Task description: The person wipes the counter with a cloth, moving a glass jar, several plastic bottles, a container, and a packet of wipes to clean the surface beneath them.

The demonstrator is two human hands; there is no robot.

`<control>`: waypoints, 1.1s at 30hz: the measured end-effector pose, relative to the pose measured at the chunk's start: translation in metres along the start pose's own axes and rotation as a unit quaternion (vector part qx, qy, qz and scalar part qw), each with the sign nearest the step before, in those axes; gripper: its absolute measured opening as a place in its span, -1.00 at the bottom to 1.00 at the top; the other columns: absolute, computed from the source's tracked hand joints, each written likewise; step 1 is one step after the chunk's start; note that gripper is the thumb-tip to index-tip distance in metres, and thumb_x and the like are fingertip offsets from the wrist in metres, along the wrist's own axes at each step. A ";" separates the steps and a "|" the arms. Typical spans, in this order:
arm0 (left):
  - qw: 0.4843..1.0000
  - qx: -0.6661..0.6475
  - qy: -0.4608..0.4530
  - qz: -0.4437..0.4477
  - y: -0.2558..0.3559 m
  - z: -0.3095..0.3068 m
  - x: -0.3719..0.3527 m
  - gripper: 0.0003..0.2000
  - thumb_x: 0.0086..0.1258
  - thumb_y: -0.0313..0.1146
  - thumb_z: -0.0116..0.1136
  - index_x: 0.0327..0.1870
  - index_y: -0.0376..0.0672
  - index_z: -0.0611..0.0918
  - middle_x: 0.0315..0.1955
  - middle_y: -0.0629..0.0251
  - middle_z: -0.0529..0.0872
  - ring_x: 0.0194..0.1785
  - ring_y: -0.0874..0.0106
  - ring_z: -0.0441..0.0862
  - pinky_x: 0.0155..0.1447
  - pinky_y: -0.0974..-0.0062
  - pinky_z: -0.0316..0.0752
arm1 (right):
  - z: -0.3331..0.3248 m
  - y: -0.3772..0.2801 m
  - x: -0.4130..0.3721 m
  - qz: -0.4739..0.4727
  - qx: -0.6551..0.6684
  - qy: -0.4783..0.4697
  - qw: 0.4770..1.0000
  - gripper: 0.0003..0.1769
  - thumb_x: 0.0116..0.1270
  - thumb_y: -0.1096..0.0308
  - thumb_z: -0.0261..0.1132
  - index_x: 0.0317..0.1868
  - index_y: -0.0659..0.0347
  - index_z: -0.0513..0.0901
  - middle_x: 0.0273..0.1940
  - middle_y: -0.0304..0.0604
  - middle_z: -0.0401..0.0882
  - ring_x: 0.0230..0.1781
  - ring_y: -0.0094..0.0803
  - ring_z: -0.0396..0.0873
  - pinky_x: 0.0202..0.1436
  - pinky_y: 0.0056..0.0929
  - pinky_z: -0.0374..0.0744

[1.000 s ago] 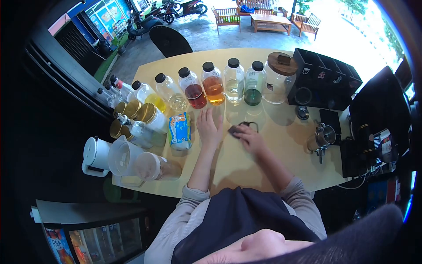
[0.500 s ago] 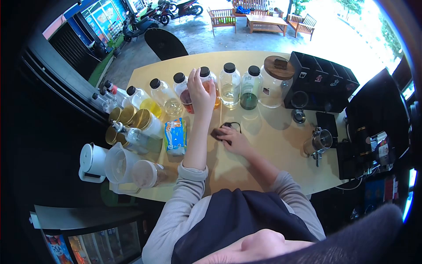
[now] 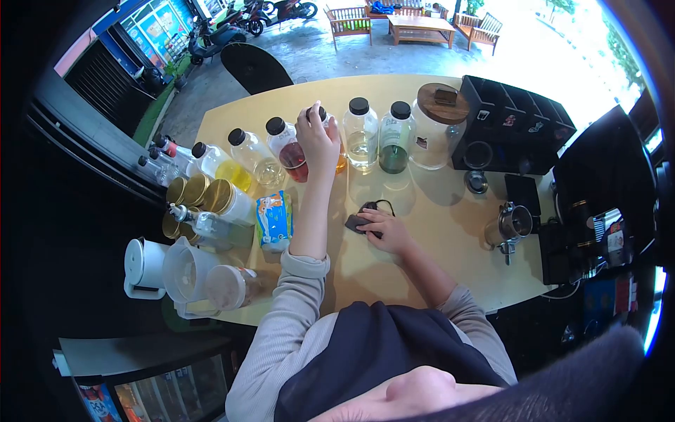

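Observation:
My left hand (image 3: 320,141) reaches up to a clear bottle of amber liquid (image 3: 342,159), its fingers curled around the black cap (image 3: 323,114). Most of that bottle is hidden behind the hand. Left of it stands a bottle of red liquid (image 3: 292,158); to the right is a bottle of pale liquid (image 3: 362,141). Lower down, my right hand (image 3: 385,231) rests on the table with its fingers closed over a small dark block-like thing (image 3: 356,224), whose kind I cannot make out. A black looped cord (image 3: 384,205) lies just beyond it.
A wet-wipes pack (image 3: 274,218), gold-lidded jars (image 3: 223,198) and a plastic jug (image 3: 188,271) stand at left. Toward the right are a green-liquid bottle (image 3: 395,144), a wooden-lidded jar (image 3: 436,133), a black organizer (image 3: 510,126) and a metal-and-glass vessel (image 3: 512,225).
My left hand stays at the amber bottle's cap, its fingers now more curled. The right hand and the dark thing have shifted slightly right and down. The view has tilted a little.

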State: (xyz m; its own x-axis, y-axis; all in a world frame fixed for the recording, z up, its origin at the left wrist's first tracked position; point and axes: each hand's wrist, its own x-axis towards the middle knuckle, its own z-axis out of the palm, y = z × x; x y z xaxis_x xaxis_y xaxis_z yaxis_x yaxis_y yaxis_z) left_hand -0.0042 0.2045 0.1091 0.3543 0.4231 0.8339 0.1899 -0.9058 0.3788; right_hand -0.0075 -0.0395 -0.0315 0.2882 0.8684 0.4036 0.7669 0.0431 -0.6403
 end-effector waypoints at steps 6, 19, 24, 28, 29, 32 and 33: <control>0.999 -0.012 0.022 0.023 0.003 0.002 0.000 -0.67 0.52 -0.40 0.10 0.24 -0.29 0.49 0.03 -0.15 0.49 0.13 -0.08 0.52 0.20 0.08 0.50 | -0.002 -0.004 0.001 -0.004 -0.001 0.003 1.000 -0.72 0.15 0.43 0.34 -0.10 0.12 0.82 0.23 -0.19 0.68 0.36 -0.22 0.54 0.44 -0.18 0.48; 0.999 0.027 -0.035 0.030 0.012 -0.029 -0.014 -0.70 0.49 -0.37 0.10 0.16 -0.28 0.50 0.06 -0.13 0.52 0.11 -0.07 0.56 0.12 0.07 0.51 | 0.000 -0.002 0.000 -0.007 -0.018 0.007 1.000 -0.73 0.18 0.40 0.33 -0.11 0.06 0.84 0.22 -0.20 0.68 0.35 -0.24 0.55 0.43 -0.21 0.49; 0.997 0.029 -0.052 0.054 0.019 -0.061 -0.030 -0.70 0.48 -0.39 0.10 0.17 -0.26 0.49 0.06 -0.14 0.51 0.10 -0.08 0.55 0.12 0.07 0.50 | 0.000 -0.001 0.000 -0.014 -0.015 0.004 1.000 -0.72 0.18 0.41 0.33 -0.11 0.06 0.83 0.23 -0.18 0.68 0.35 -0.22 0.54 0.43 -0.21 0.49; 0.996 -0.004 -0.074 0.055 0.016 -0.084 -0.044 -0.69 0.50 -0.43 0.05 0.20 -0.30 0.47 0.05 -0.09 0.49 0.17 -0.11 0.49 0.23 0.04 0.44 | -0.004 -0.006 0.001 -0.004 -0.018 -0.002 1.000 -0.72 0.18 0.40 0.33 -0.09 0.08 0.83 0.24 -0.18 0.67 0.36 -0.21 0.53 0.43 -0.21 0.49; 0.995 -0.030 -0.081 0.051 0.015 -0.090 -0.047 -0.70 0.50 -0.45 0.04 0.20 -0.29 0.47 0.07 -0.10 0.48 0.18 -0.11 0.49 0.26 0.03 0.43 | -0.004 -0.007 0.001 -0.002 -0.020 -0.004 1.000 -0.71 0.18 0.40 0.33 -0.09 0.08 0.83 0.24 -0.17 0.67 0.36 -0.21 0.53 0.43 -0.21 0.50; 0.993 -0.054 -0.095 0.035 0.015 -0.109 -0.057 -0.70 0.50 -0.47 0.03 0.20 -0.29 0.46 0.11 -0.14 0.46 0.21 -0.13 0.47 0.31 0.02 0.41 | -0.003 -0.006 0.001 -0.004 -0.026 -0.006 1.000 -0.71 0.18 0.39 0.33 -0.07 0.08 0.83 0.25 -0.18 0.66 0.36 -0.20 0.53 0.42 -0.21 0.50; 0.994 -0.043 -0.092 0.038 0.015 -0.115 -0.060 -0.70 0.48 -0.47 0.05 0.20 -0.28 0.47 0.10 -0.13 0.46 0.18 -0.12 0.49 0.28 0.02 0.44 | -0.003 -0.005 0.001 -0.003 -0.027 -0.006 1.000 -0.71 0.18 0.39 0.33 -0.07 0.08 0.83 0.25 -0.18 0.66 0.36 -0.20 0.53 0.42 -0.21 0.50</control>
State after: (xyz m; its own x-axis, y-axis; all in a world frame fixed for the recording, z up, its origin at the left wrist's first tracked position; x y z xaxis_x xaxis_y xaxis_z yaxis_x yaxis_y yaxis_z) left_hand -0.1277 0.1630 0.1108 0.5282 0.3437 0.7764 0.0800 -0.9305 0.3575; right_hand -0.0095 -0.0402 -0.0264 0.2766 0.8736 0.4003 0.7983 0.0230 -0.6018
